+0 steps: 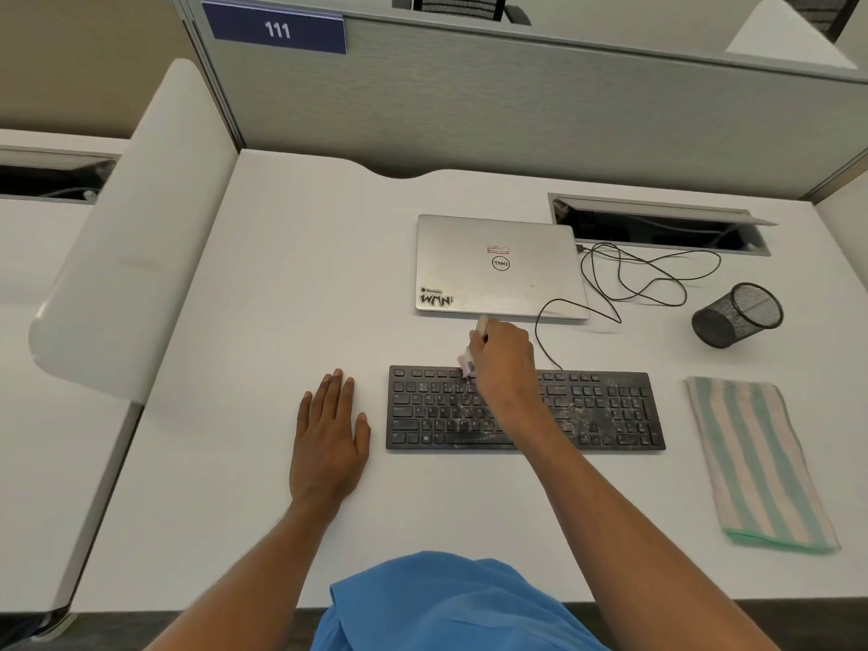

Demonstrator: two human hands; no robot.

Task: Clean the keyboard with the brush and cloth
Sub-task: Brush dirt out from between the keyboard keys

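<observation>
Right hand [505, 357] grips the small pale brush [468, 357] on the dusty black keyboard [601, 411], left hand [329, 436] flat beside it, striped green-and-cream cloth [756, 462] to its right, closed silver laptop [500, 267] behind.

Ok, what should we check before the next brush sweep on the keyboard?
1. Brush gripped by the right hand: ok.
2. Brush tip over the keyboard's top rows: ok, though blurred.
3. Left hand steadying the keyboard: not ok, it rests flat on the desk.
4. Keyboard free of dust: not ok, the right half looks speckled.
5. Cloth ready: ok, it lies right of the keyboard.
</observation>
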